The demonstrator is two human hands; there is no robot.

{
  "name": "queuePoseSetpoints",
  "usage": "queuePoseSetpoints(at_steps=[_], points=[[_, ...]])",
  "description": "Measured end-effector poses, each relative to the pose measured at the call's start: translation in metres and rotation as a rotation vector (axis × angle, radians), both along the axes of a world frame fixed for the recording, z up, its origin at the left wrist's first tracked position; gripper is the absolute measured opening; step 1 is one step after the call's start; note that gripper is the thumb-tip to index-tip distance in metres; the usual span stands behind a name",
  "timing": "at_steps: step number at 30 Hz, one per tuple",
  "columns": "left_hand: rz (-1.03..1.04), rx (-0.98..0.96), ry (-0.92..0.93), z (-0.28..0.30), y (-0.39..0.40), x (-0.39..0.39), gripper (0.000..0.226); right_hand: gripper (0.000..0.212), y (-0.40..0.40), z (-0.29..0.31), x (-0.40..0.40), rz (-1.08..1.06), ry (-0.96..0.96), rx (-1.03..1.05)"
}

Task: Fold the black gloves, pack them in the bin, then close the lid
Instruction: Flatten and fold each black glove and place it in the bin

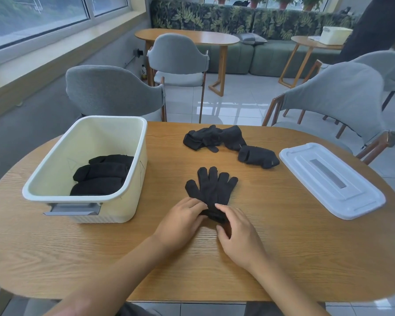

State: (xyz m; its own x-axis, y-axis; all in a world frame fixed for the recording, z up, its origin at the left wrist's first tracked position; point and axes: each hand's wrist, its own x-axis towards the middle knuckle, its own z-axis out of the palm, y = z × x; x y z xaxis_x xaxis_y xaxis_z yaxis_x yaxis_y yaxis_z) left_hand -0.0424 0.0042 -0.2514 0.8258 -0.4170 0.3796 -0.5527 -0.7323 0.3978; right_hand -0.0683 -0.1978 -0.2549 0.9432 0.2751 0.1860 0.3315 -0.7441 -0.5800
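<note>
Nearest: left hand (180, 218) and right hand (235, 229) both at the cuff end of a flat black knit glove (211, 190) on the oval wooden table (271, 247). Left fingers curled onto the cuff edge, gripping it; right thumb and forefinger pinching the bunched cuff from the other side. Glove fingers splayed, pointing away, apparently two gloves stacked.

Risks at this step, as judged:
- Uneven roll of the cuff, caused by pinching only at the edges; loose bundle likely to spring open once released.
- Upper layer sliding off the lower, caused by soft knit on smooth wood.

To the left: cream rectangular plastic bin (132, 179), open, with three folded black bundles (100, 176) stacked at its right side. Remaining floor space limited; sloppy folds likely to ride up and foul the lid.

To the right: white plastic lid (306, 160), flat on the table, close to the table edge; a careless reach could knock it off.

Farther back: loose heap of unfolded black gloves (228, 142), tangled; snagging likely when separating.
</note>
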Motion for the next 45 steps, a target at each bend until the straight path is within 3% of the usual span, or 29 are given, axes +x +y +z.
queuePoseSetpoints(at_steps=[4, 12, 18, 24, 28, 31, 36, 45], points=[[0.092, -0.085, 0.068, 0.002, -0.003, -0.009, 0.011, 0.042, 0.007, 0.000, -0.002, -0.025, -0.047, -0.048], [0.287, -0.265, 0.191, 0.006, -0.010, -0.004, 0.019, 0.027, 0.018, 0.016, 0.017, -0.196, 0.043, 0.137], [0.331, -0.282, 0.136, 0.004, -0.019, 0.003, 0.025, 0.037, 0.024, 0.016, 0.035, -0.279, 0.101, 0.151], [0.249, -0.144, -0.099, -0.015, -0.016, 0.009, 0.011, 0.027, 0.027, 0.014, 0.037, -0.265, -0.008, 0.123], [0.221, -0.030, -0.122, -0.019, -0.014, 0.007, 0.025, 0.010, 0.022, -0.001, 0.032, -0.149, -0.319, -0.173], [0.176, 0.048, -0.078, -0.020, -0.009, 0.004, 0.042, 0.026, 0.018, -0.012, 0.028, -0.071, -0.430, -0.343], [0.138, 0.086, -0.073, -0.017, -0.005, 0.003, 0.050, 0.051, 0.019, -0.013, 0.026, -0.043, -0.310, -0.438], [0.154, 0.039, -0.062, -0.013, -0.007, 0.005, 0.041, 0.044, 0.020, -0.004, 0.026, -0.108, -0.207, -0.260]])
